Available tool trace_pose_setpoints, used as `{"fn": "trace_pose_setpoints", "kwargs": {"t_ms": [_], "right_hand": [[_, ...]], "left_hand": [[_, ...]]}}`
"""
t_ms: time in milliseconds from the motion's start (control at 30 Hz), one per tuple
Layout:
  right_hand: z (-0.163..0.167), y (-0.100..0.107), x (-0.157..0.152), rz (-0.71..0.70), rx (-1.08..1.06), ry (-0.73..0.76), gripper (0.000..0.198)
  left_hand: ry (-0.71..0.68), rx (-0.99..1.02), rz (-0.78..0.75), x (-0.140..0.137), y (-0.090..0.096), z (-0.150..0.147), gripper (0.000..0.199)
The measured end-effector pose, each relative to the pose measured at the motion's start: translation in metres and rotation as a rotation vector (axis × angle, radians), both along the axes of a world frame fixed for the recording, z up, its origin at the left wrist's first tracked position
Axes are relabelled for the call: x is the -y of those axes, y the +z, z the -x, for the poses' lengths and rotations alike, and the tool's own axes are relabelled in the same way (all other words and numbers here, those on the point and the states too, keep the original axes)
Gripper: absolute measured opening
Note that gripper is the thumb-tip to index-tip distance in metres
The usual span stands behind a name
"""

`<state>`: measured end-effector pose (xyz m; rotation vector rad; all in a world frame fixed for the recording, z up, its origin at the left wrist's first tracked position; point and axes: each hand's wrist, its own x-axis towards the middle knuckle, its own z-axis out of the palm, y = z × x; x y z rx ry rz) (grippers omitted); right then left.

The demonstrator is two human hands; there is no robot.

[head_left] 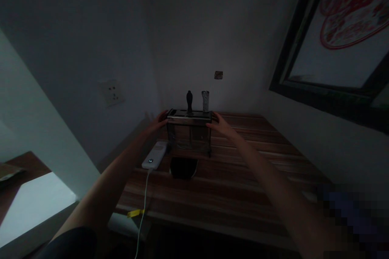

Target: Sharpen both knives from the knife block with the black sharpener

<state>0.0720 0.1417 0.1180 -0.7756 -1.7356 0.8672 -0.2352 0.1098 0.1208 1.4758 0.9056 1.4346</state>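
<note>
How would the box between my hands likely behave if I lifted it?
The box is probably stiff, given its straight edges. It may be light for its size, since its front looks see-through. The black piece and silver piece standing on top could wobble.

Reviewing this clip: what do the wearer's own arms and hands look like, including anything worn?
The left hand and right hand are ungloved. Both forearms are bare; a dark sleeve shows near the left elbow. Pixelation hides the lower right, so any right sleeve can't be told. It is too dim to rule out rings.
</note>
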Motion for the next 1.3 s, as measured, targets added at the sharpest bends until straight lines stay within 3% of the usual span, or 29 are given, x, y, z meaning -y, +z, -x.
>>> {"fn": "trace_pose_setpoints", "kwargs": {"t_ms": [333, 567, 1300], "right_hand": [[0.005, -0.004, -0.008, 0.096, -0.078, 0.072, 0.073], [0.004, -0.006, -0.006, 0.116, -0.078, 0.092, 0.073], [0.017, -0.014, -0.005, 0.099, -0.129, -0.092, 0.057]], "left_hand": [[-0.082, -0.001, 0.074, -0.012, 0.000, 0.004, 0.063], [-0.098, 0.019, 0.121, -0.012, 0.000, 0.001, 0.073], [-0.009, 0.021, 0.106, -0.021, -0.014, -0.003, 0.052]]}}
